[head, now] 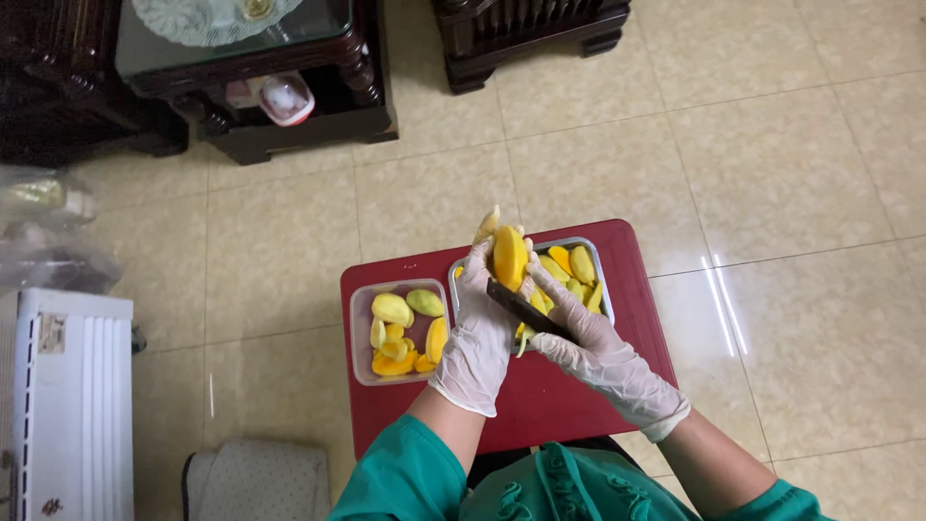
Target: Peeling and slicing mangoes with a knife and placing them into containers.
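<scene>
Seen from above, a thin white-gloved left hand [479, 333] curls closed around a smooth, oval peeled yellow mango [509, 257], its long axis upright, above a metal tray [604, 273] on a red table [550, 400]. The gloved right hand [590, 342] grips a dark knife [524, 309], blade against the fruit.

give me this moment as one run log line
left hand: holds yellow fruit | right hand: knife against fruit | under hands: metal tray of pieces | left: clear tub | base: red table
</scene>
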